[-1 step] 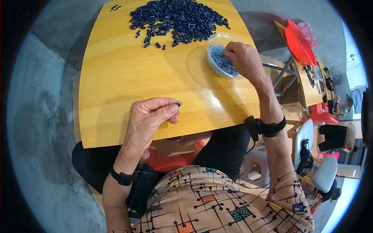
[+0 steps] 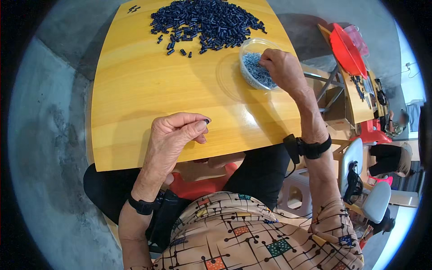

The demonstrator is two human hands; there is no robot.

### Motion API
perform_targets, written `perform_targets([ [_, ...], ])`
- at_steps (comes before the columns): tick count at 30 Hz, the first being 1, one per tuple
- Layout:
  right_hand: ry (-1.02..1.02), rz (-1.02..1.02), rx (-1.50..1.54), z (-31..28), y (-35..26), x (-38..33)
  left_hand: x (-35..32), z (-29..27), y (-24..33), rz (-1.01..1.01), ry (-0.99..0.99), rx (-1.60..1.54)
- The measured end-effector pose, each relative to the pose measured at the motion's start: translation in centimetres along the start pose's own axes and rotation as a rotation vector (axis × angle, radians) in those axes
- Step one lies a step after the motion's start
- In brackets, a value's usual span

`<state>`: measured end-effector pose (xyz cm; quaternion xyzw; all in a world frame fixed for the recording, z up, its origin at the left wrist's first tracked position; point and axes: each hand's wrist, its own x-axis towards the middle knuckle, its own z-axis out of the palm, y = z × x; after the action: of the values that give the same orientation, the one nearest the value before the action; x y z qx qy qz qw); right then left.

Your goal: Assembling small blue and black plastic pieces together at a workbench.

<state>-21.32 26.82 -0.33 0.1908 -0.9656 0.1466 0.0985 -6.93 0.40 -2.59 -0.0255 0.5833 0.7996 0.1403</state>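
Note:
Above the near part of the yellow table [image 2: 148, 94], my left hand [image 2: 173, 132] pinches a small dark piece [image 2: 207, 121] between thumb and forefinger; only its tip shows. My right hand [image 2: 281, 66] is over a clear round plastic tub [image 2: 245, 74], its fingers pinched together at the contents. Inside lie many tiny silvery metal pieces [image 2: 253, 63], too small to tell their kind. Whatever those fingertips hold is hidden. Beyond the tub, a large heap of short black tubular plastic parts [image 2: 202, 22] spreads over the far side of the table.
A few more black parts [image 2: 133, 8] lie at the far left corner. Grey walls [image 2: 49, 126] stand on the left. To the right are a second table with a red basin [image 2: 347, 49], grey chairs [image 2: 377, 202], a pale stool [image 2: 297, 191] and other people.

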Motion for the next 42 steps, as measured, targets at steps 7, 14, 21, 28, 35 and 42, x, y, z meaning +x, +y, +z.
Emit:
perform_targets([
  [7, -0.118, -0.138, 0.033, -1.3, -0.2, -0.6, 0.0, 0.0, 0.1, 0.014, -0.002, 0.004],
  [14, -0.099, -0.112, -0.151, -0.6, -1.4, 0.1, 0.1, 0.1, 0.1, 0.001, -0.002, -0.068],
  [21, 0.099, 0.144, 0.343, -1.5, -0.6, -1.2, 0.3, -0.3, 0.3, 0.026, -0.001, -0.031],
  [28, -0.01, 0.337, 1.208, -3.1, -2.8, -2.9, 0.4, -0.9, 0.3, 0.071, 0.017, -0.08],
  [35, -0.273, 0.282, 1.673, -1.6, -9.1, -5.8, 0.3, -0.9, 1.3, 0.079, 0.022, -0.086],
  [42, -0.369, 0.41, 1.843, 1.7, -12.0, -6.9, -0.1, -1.2, 1.6, 0.081, 0.024, -0.136],
])
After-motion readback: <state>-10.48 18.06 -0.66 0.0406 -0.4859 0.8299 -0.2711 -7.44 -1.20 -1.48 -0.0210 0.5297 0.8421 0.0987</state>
